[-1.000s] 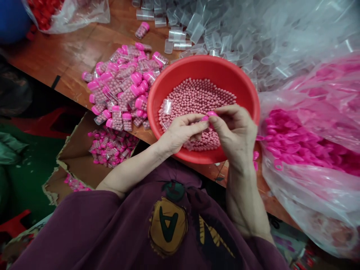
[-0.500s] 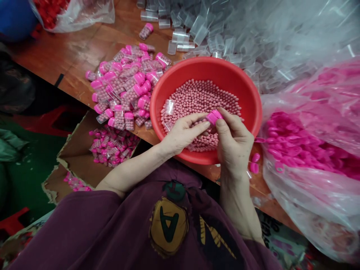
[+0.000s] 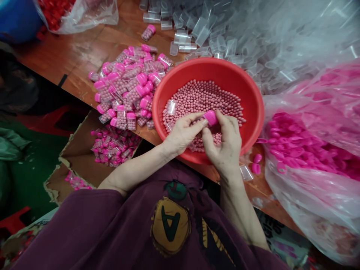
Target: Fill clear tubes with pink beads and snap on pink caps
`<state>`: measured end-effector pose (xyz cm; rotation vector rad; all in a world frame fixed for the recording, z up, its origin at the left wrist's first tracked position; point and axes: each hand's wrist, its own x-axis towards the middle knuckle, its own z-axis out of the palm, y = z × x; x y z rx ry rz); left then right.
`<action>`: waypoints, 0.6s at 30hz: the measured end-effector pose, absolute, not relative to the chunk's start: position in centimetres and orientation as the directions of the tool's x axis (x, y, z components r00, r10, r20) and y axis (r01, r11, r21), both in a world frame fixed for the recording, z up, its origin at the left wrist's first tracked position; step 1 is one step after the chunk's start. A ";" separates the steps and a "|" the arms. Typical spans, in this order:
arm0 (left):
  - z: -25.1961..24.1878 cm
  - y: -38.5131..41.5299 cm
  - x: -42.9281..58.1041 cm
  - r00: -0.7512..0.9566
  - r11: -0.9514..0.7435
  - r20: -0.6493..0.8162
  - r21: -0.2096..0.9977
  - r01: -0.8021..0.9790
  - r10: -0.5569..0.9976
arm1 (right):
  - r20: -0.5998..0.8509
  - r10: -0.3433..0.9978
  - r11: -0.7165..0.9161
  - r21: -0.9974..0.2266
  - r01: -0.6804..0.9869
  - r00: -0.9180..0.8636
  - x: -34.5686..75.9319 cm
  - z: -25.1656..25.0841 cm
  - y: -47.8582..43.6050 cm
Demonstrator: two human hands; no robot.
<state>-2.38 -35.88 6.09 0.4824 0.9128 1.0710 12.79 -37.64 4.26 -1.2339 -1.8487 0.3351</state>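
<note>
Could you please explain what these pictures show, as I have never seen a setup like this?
Certainly. There is no machine here: you see a person's two bare hands. One camera, worn on the head, looks forward and down, so the person's own left is on the left of the picture.

The left hand holds a vial with a pink cap over a red bowl of pink beads. The right hand is open beside that cap; whether it touches is hard to tell.

On the table, filled vials lie in a heap left of the bowl, clear vials lie beyond it, and pink pieces sit in a plastic bag on the right.
</note>
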 end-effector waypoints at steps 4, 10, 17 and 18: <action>5.7 -35.6 -2.6 0.192 0.439 -0.402 0.719 -0.539 0.895 | 0.467 0.846 0.498 -0.521 0.693 -0.256 12.7 3.3 -37.4; 5.3 -35.5 -2.6 0.247 0.401 -0.317 0.724 -0.561 0.916 | 0.552 0.787 0.499 -0.307 0.811 -0.276 13.0 2.7 -36.5; 5.5 -35.8 -2.6 0.286 0.425 -0.315 0.702 -0.571 0.905 | 0.523 0.818 0.402 -0.221 0.889 -0.240 13.8 2.7 -37.1; 5.5 -35.7 -2.6 0.300 0.446 -0.331 0.694 -0.565 0.895 | 0.547 0.800 0.413 -0.204 0.888 -0.246 13.8 2.6 -37.2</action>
